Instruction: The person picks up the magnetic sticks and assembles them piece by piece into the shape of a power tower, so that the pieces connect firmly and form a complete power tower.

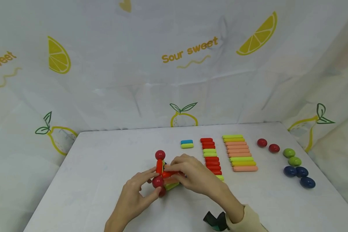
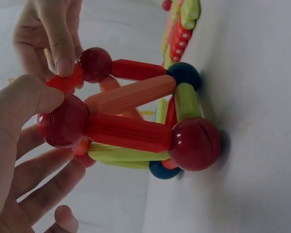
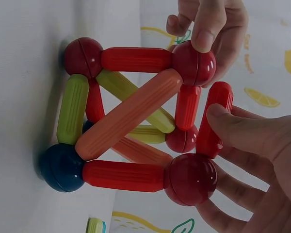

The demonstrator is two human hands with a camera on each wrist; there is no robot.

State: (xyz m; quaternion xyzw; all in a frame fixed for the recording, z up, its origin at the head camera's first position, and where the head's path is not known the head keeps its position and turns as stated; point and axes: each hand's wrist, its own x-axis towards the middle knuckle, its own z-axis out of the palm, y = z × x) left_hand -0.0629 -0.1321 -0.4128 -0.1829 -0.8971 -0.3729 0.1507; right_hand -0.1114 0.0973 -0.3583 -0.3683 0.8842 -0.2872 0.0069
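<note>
Presently, structure: ball-and-rod frame (image 1: 163, 175) stands on the table (image 1: 90, 180), between both hands.
Left hand (image 1: 133, 196): thumb and fingers pinch a red ball (image 2: 63, 121).
Right hand (image 1: 191, 174): pinches a loose red rod (image 3: 213, 119) beside the top joint.
Risk: pressing the rod sideways could pop a joint and collapse the frame.

Head cam looks down at table (image 1: 104, 154); 2 wrist cams close, sharing frame (image 2: 131, 131).
</note>
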